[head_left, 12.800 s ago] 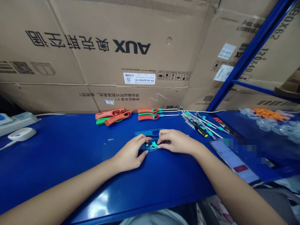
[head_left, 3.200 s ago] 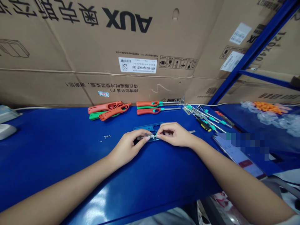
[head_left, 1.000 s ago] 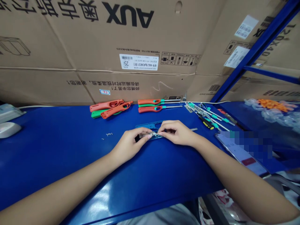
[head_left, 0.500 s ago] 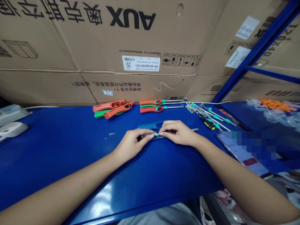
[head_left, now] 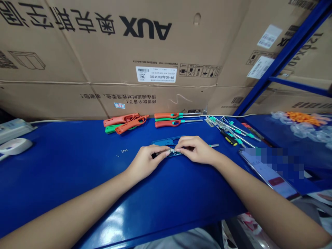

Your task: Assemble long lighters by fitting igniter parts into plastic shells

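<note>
Blue plastic is lying under and beyond the hands: a far handle shell and, partly covered, a near handle shell. The left hand is curling thumb and forefinger nearly closed around a clear tank-like part, just above the near shell. The right hand is bringing its thumb and forefinger together on what are probably fine pale wires, though the fingers are hiding much of them. A metal tube is poking out to its right.

A sideways tug could be pulling a wire loose, and a slack left pinch could be letting the clear part twist. The far shell is lying close behind the fingertips, where a knuckle could be nudging it. Loose screws are sitting to the left, where a sweeping forearm could be scattering them. Assembled lighters are resting farther off, while a screwdriver and a phone are lying to the right.
</note>
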A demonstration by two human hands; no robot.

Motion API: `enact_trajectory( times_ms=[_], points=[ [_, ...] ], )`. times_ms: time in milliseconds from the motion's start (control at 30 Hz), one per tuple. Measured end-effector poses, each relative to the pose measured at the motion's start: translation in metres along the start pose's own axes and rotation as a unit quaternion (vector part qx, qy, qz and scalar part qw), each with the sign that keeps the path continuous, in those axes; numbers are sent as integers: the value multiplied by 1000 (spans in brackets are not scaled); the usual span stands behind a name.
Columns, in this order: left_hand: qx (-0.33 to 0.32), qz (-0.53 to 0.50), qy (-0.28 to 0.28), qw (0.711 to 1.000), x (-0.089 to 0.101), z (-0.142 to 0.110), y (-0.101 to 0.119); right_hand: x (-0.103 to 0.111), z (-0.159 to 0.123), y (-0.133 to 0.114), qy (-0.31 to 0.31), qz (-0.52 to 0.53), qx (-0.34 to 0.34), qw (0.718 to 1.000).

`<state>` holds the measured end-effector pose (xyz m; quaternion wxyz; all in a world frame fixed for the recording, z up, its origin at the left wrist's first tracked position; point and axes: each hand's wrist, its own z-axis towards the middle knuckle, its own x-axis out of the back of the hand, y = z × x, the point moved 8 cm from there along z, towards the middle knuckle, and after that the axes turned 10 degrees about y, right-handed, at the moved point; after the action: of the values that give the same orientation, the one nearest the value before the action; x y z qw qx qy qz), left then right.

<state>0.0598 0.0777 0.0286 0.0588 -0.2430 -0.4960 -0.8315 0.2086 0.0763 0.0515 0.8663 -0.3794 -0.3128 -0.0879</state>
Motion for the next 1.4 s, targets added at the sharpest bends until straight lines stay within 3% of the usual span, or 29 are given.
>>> enact_trajectory(
  times_ms=[333, 800, 1033, 1400],
  points=[
    [-9, -5, 0, 1000, -1, 1, 1, -4, 1, -7, -5, -24, 33, 999],
    [-26, -17, -1, 1000, -1, 2, 3, -5, 0, -9, 10, -31, 29, 999],
    [6, -4, 7, 1000, 0, 1, -2, -6, 0, -4, -8, -57, 10, 998],
    [78, -19, 32, 996, 3, -1, -18, 0, 0, 8, 39, -32, -72, 996]
  ],
)
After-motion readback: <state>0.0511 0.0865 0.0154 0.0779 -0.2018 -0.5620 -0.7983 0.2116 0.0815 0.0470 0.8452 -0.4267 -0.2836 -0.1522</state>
